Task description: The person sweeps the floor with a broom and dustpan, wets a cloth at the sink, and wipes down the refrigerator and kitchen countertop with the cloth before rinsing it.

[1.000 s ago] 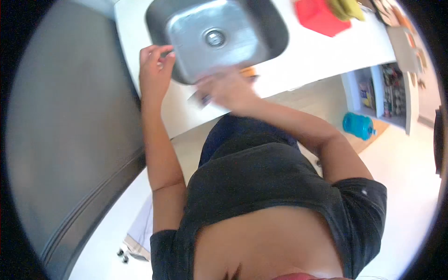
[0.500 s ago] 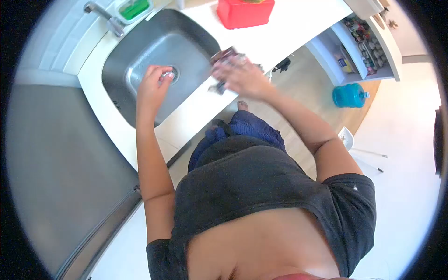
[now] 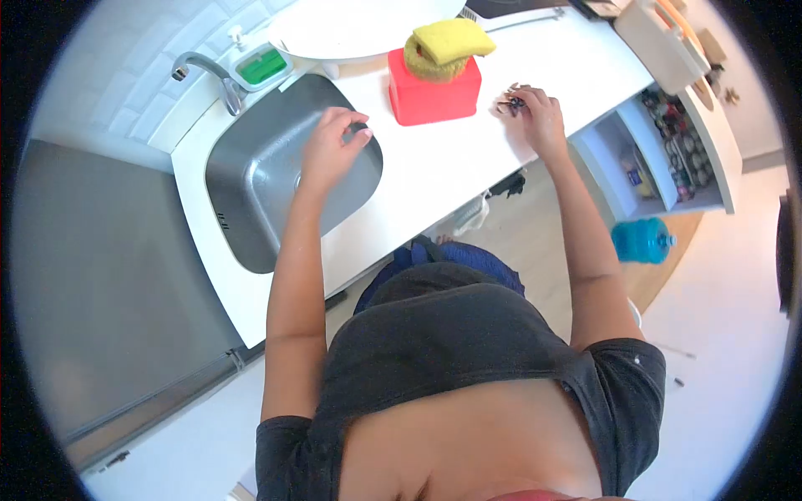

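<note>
Over the right part of the steel sink, my left hand pinches a small dark object between thumb and fingers. Its exact kind is too small to tell. My right hand is at the white counter, right of a red container. Its fingers are closed on a small bunch of dark and brownish pieces, which I cannot identify. A yellow cloth or sponge lies on top of the red container.
A faucet and a tray with a green sponge stand behind the sink. A large white round dish is at the back. Open shelves and a blue water jug are at the right.
My right hand has moved right, from beside the sink to past the red container, with the dark pieces. My left hand is now higher and further right over the sink. The view has shifted.
</note>
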The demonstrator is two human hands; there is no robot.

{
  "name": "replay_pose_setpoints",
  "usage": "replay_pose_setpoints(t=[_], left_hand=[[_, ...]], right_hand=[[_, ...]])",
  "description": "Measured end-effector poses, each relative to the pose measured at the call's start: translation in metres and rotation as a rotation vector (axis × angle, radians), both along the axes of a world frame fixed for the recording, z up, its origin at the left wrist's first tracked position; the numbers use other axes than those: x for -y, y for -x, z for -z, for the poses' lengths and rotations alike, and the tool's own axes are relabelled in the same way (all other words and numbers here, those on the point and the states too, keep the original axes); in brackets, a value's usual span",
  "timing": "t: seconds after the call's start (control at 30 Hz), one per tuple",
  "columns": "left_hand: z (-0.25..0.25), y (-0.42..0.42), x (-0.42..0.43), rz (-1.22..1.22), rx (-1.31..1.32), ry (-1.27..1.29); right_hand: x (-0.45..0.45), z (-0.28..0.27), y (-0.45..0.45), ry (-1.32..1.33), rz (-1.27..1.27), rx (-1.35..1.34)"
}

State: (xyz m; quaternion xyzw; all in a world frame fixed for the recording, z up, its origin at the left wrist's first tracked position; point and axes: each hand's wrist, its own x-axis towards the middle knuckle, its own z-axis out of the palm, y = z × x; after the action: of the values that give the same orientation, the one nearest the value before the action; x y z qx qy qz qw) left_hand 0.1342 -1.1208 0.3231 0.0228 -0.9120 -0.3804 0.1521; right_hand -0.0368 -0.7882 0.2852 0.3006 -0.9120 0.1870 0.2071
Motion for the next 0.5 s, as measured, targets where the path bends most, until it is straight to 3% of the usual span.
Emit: replay_pose_setpoints(t=[0.07, 0.13, 0.27, 0.33, 0.37, 0.43, 0.47, 0.5], left_hand=[[-0.004, 0.017, -0.010, -0.041, -0.027, -0.020], [-0.003, 0.034, -0.015, -0.083, -0.054, -0.033], [-0.002, 0.069, -0.021, -0.080, -0.092, 0.000], [-0.011, 0.083, -0.027, -0.047, -0.076, 0.052], [-0.014, 0.091, -0.029, -0.060, -0.071, 0.055], [-0.014, 0.101, -0.028, 0.008, -0.093, 0.134], [-0.011, 0.104, -0.026, -0.013, -0.080, 0.138], [-0.009, 0.108, -0.024, 0.057, -0.039, 0.012]], right_hand=[[0.015, -0.012, 0.000, 0.006, -0.004, 0.126], [0.022, -0.023, 0.006, 0.055, -0.067, -0.048], [0.054, -0.113, 0.014, 0.315, -0.274, -0.053], [0.076, -0.145, 0.026, -0.035, -0.545, -0.255], [0.088, -0.144, 0.036, -0.029, -0.557, -0.251], [0.113, -0.139, 0.053, -0.343, -0.625, -0.179], [0.120, -0.140, 0.053, -0.336, -0.648, -0.173], [0.127, -0.147, 0.053, -0.462, -0.680, -0.014]])
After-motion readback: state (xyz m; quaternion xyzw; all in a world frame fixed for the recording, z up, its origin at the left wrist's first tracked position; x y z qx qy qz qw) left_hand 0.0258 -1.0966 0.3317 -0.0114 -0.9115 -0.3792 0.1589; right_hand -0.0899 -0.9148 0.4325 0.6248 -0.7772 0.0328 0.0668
